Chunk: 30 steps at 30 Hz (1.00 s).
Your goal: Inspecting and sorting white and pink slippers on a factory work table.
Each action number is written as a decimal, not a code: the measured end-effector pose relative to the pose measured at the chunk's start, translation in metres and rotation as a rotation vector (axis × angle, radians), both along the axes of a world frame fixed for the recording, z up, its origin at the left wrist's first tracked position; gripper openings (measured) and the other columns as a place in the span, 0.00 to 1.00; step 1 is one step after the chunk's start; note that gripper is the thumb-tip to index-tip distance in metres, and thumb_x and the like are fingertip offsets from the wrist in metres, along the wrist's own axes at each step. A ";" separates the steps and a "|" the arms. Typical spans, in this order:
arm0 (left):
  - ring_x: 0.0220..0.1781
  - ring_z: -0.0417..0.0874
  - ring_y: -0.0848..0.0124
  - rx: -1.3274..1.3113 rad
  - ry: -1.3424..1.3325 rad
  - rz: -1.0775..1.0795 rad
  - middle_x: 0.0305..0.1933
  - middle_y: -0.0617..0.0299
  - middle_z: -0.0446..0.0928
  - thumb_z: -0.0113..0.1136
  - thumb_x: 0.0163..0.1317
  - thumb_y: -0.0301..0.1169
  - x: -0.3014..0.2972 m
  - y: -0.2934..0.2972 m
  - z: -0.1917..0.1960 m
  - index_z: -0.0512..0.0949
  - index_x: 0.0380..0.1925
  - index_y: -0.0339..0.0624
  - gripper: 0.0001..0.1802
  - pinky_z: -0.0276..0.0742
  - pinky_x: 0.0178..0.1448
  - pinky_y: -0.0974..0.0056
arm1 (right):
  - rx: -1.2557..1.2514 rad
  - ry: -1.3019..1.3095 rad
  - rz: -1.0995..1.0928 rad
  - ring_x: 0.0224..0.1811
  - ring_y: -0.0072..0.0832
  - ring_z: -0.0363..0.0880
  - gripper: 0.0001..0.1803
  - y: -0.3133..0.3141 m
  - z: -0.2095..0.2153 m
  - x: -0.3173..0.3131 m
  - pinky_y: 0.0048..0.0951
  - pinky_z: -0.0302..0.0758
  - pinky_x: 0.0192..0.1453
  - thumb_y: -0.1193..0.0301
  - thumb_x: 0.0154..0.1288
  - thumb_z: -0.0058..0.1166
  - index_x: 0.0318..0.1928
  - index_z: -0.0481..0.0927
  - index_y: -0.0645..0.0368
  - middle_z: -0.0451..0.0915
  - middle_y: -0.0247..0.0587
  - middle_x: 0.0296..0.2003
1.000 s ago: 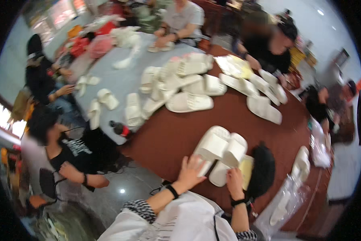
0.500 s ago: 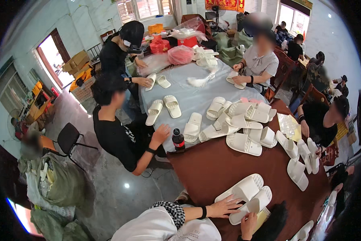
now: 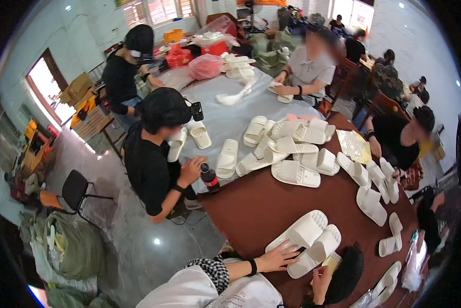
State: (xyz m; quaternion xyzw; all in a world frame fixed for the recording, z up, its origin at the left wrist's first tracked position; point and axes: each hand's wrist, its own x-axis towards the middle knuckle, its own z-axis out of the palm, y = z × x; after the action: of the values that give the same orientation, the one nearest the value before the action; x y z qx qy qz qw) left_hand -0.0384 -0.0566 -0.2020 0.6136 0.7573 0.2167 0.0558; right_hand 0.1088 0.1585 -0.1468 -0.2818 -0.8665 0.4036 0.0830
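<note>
A pair of white slippers lies side by side on the brown cloth in front of me, the left slipper [image 3: 294, 232] and the right slipper [image 3: 320, 250]. My left hand [image 3: 277, 257] lies across their heel ends with its fingers stretched and apart. Just to the right, my right hand [image 3: 320, 281] has its fingers drawn together at the edge of a yellow sheet [image 3: 332, 263] with small pale labels. Part of that sheet is hidden by the hand and by a dark, fuzzy black shape [image 3: 347, 272] that I cannot make out.
Many white slippers [image 3: 296, 173] are heaped mid-table. A dark bottle [image 3: 209, 176] stands near the left edge, beside a co-worker's hand. A label sheet [image 3: 352, 146] lies farther right. More slippers [image 3: 391, 235] and plastic bags [image 3: 414, 267] line the right side. Other people work around the table.
The view has turned, so the scene sits farther left. The co-worker at the left has leaned forward, a hand now by the bottle. My hands keep nearly the same places at the slippers.
</note>
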 end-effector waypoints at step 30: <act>0.75 0.57 0.54 -0.141 0.009 0.027 0.71 0.59 0.63 0.55 0.64 0.50 -0.014 -0.009 0.023 0.62 0.70 0.54 0.35 0.42 0.76 0.37 | 0.327 -0.340 -0.002 0.43 0.51 0.77 0.09 0.058 -0.018 -0.021 0.48 0.75 0.46 0.68 0.58 0.51 0.35 0.79 0.60 0.79 0.50 0.39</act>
State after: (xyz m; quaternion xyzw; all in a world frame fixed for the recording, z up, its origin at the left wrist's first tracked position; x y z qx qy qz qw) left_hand -0.0521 -0.0659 -0.1789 0.5986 0.7792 0.1610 0.0927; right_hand 0.0881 0.2161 -0.1648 -0.3293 -0.9216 0.2044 -0.0193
